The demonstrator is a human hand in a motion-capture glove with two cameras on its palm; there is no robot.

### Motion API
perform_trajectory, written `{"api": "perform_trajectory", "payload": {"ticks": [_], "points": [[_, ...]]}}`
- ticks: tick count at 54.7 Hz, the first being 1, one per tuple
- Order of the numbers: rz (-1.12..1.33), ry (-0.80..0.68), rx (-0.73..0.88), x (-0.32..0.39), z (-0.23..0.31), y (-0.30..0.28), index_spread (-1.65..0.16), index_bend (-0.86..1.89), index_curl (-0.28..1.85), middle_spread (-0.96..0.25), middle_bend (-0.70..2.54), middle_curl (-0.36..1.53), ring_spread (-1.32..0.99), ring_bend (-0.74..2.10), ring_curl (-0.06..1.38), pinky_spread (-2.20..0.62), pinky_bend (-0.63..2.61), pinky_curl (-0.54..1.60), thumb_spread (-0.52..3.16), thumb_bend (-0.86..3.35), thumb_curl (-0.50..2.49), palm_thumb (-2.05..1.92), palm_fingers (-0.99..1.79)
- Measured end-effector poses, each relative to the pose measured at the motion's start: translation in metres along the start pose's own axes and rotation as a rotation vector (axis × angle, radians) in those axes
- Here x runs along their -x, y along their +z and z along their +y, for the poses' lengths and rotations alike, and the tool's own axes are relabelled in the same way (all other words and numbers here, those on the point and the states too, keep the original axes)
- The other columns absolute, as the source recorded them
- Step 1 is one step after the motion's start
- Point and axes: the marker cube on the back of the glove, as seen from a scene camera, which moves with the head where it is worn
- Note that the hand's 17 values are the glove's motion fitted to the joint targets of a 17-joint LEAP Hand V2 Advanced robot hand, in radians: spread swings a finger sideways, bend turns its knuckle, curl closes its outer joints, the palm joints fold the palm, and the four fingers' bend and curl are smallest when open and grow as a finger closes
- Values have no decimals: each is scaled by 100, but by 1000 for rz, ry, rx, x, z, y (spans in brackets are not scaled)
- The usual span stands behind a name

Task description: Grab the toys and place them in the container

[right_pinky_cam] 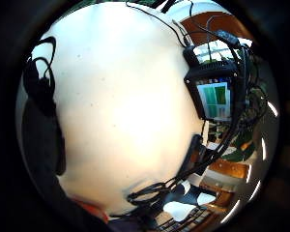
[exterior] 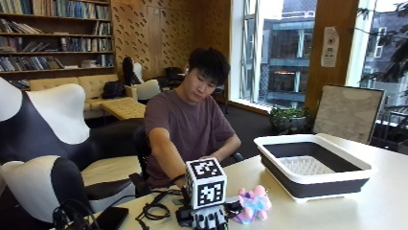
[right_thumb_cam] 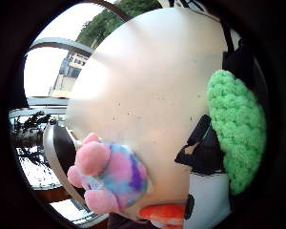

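Observation:
My gloved right hand (exterior: 207, 219) is low over the white table's (exterior: 357, 211) near edge, its back towards the outside camera. A pink and blue plush toy (exterior: 254, 205) lies on the table right beside the hand, on its thumb side, and shows again as the plush toy (right_thumb_cam: 112, 174) in the thumb side palm view. A green crocheted toy (right_thumb_cam: 238, 126) fills that view's edge, close to my palm. Beside it is a black and white toy (right_thumb_cam: 207, 188) with an orange part (right_thumb_cam: 162, 212). The hand hides both in the outside view. The container (exterior: 319, 144), a white-rimmed dark tub, stands further along the table.
Black cables (exterior: 153, 211) and a dark flat device (exterior: 111, 216) lie on the table at the hand's little finger side. A small black box with a lit screen (right_pinky_cam: 213, 92) sits among cables. Black and white chairs (exterior: 38, 143) stand beside the table.

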Motion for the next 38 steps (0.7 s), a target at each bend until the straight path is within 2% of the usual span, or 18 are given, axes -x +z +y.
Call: {"api": "perform_trajectory", "payload": {"ticks": [2,3,8,14,19,32,38], "points": [[-6,-5,25,1,2,-5,-27,15,8,-25,58,43,-29,132,49,-35,131,44,142,20,41,46,88],[-8,-9,33,2,4,-8,-27,24,12,-26,65,46,-30,130,49,-34,127,44,135,21,44,53,98],[-39,-46,44,11,20,-34,-28,33,15,-30,72,51,-32,127,49,-35,123,43,120,20,52,59,106],[-31,-140,-101,26,42,-106,-28,45,20,-32,83,58,-33,130,52,-35,121,45,106,18,59,61,116],[-5,-197,-158,45,61,-167,-28,54,25,-31,92,64,-34,132,54,-36,121,46,96,15,64,60,115],[43,-384,-351,153,129,-302,-27,68,35,-29,102,74,-34,138,59,-36,125,52,80,10,76,60,107],[41,-469,-388,208,150,-325,-27,71,39,-28,103,77,-34,140,60,-37,126,54,75,9,80,61,105]]}}
